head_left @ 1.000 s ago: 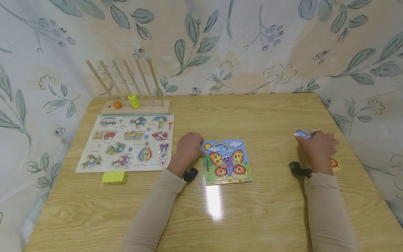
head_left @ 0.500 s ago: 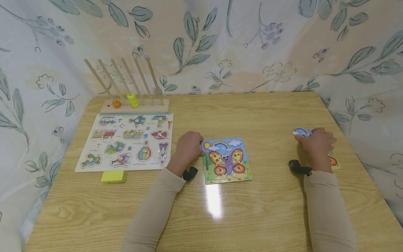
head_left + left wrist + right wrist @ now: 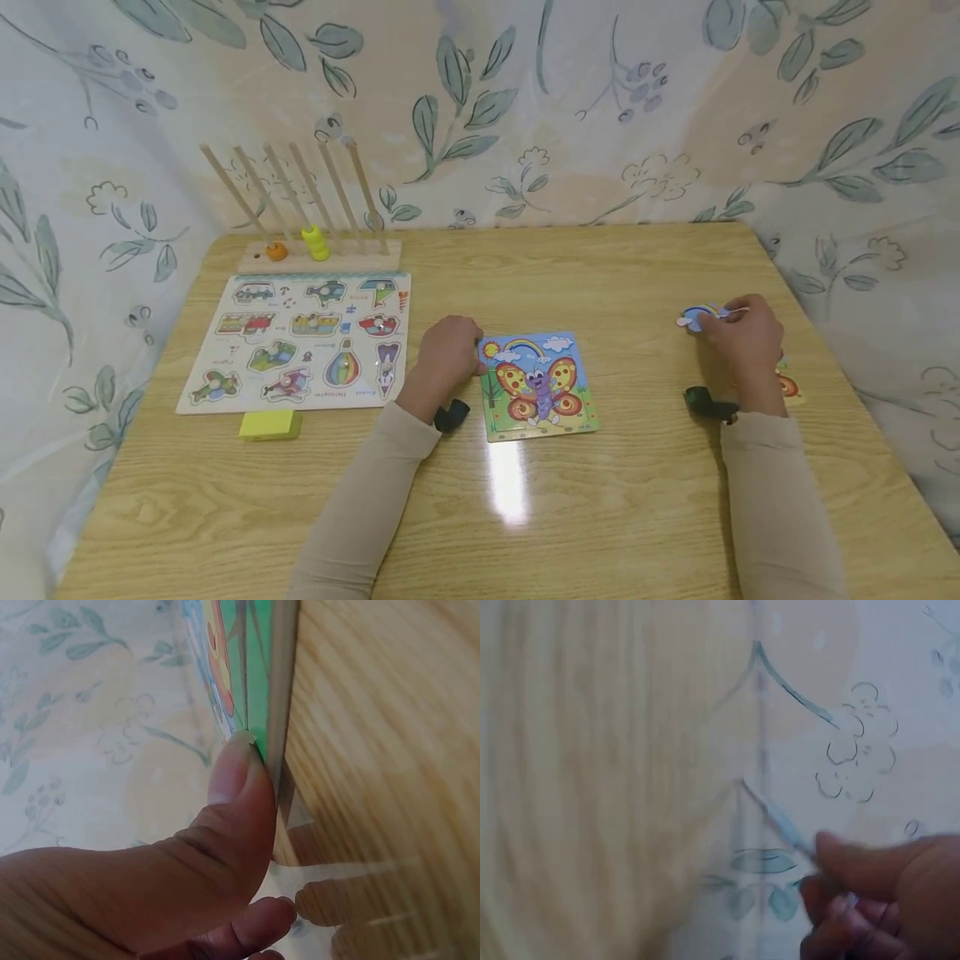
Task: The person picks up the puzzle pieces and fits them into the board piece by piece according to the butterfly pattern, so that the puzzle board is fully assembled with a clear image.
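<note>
Right of vehicle board (image 3: pixel 307 343): butterfly puzzle (image 3: pixel 538 387) in left fingers (image 3: pixel 262 922), piece (image 3: pixel 692 317) in right fingers (image 3: pixel 859 864).

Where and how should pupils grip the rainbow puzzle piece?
Probably by its right edge in the head view, coming from the right, pinched face to face as the right hand does: the piece is thin and flat, and its left part stays uncovered.

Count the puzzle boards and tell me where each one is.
2: the white rectangular vehicle-picture puzzle board on the left, the square multicoloured butterfly puzzle board near the middle, touched by the left hand. The right hand partly hides what lies behind it.
</note>
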Motion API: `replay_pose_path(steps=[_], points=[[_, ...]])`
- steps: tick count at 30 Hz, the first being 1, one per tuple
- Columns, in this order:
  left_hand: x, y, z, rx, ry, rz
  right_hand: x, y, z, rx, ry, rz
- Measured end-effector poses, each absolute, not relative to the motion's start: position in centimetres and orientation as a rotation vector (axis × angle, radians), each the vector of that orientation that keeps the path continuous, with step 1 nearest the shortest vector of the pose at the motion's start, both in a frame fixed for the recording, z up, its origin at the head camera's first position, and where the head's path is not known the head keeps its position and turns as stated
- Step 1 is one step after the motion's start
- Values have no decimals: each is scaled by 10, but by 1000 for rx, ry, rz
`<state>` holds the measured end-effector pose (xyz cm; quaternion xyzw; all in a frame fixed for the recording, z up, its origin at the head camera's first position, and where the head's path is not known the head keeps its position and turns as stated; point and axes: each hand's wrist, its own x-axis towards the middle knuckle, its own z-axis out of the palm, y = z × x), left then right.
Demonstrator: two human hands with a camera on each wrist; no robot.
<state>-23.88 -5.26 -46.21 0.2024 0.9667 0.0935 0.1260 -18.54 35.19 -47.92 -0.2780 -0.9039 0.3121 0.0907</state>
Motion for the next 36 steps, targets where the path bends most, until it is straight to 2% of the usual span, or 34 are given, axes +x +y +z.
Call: replay_pose_path(steps=[3,7,11,15,23,36], points=[[-238,-53,-463,586,2820,275,-189,326,-465,-660,-2655,1116],[-238,-52,-463,595,2824,297,-194,267,-452,-330,-2674,1466],[-239,-52,-462,589,2820,307,-195,209,-462,-120,-2808,1583],[-239,-51,-462,587,2820,281,-195,175,-481,-102,-2897,1631],[-241,-49,-463,585,2797,305,-197,164,-496,-186,-2811,1800],[-242,-52,-463,557,2801,330,-205,164,-494,-114,-2939,1509]])
